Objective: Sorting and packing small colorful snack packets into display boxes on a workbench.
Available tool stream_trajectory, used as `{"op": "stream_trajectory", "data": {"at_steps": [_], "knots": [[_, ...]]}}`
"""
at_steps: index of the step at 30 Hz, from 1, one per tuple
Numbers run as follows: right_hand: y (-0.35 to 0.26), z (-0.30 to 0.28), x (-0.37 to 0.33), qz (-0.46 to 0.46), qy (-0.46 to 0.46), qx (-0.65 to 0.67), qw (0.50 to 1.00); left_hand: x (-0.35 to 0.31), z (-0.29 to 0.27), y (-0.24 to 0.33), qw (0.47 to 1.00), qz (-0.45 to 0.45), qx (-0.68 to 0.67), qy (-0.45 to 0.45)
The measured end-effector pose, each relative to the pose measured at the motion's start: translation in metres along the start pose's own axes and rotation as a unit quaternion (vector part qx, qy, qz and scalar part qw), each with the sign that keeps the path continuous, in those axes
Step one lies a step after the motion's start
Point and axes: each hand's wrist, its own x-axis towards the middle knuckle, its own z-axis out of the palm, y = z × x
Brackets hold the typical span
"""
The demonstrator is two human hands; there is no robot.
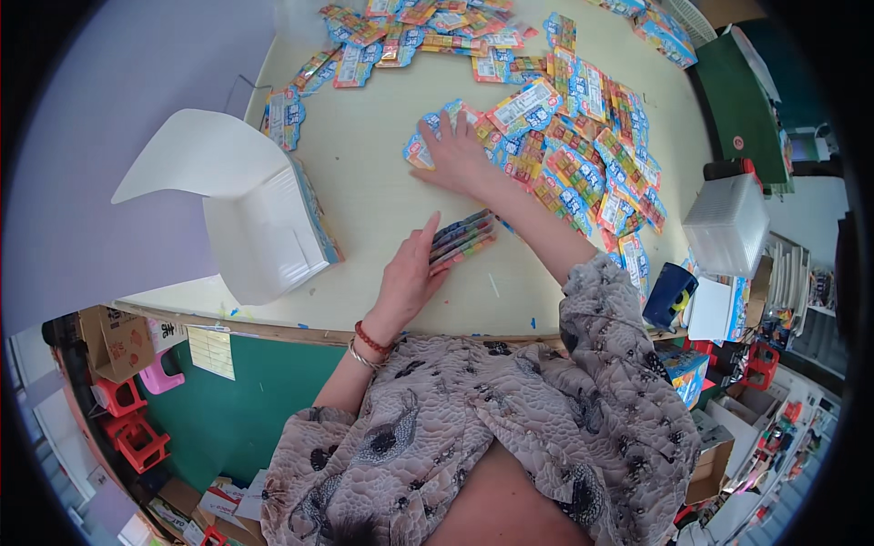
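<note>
Near the table's front edge, my left hand [409,278] is closed round a small stack of flat packets [464,238], which stand on edge with their thin sides up. My right hand [455,156] reaches further out, its fingers spread over a blue and white blister packet [418,150] at the left end of a pile. Whether the fingertips press on it I cannot tell. The pile of colourful blister packets [572,173] spreads over the right side of the table, with rows of small coloured pieces showing through some of them.
An opened white display box [264,232] with a raised flap stands on the left. More packets [401,41] lie along the far side. At the right edge are a clear plastic container [728,223] and a dark blue cup [671,296]. The pale table [355,173] ends just before my body.
</note>
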Motion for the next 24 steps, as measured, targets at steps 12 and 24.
{"op": "stream_trajectory", "data": {"at_steps": [12, 24], "knots": [[0.024, -0.024, -0.123, 0.238, 0.02, 0.673, 0.7, -0.015, -0.01, -0.007, 0.995, 0.012, -0.096, 0.035], [0.129, -0.055, -0.025, 0.121, 0.036, 0.032, 0.992, 0.004, -0.017, -0.001, 0.997, -0.039, 0.029, -0.057]]}}
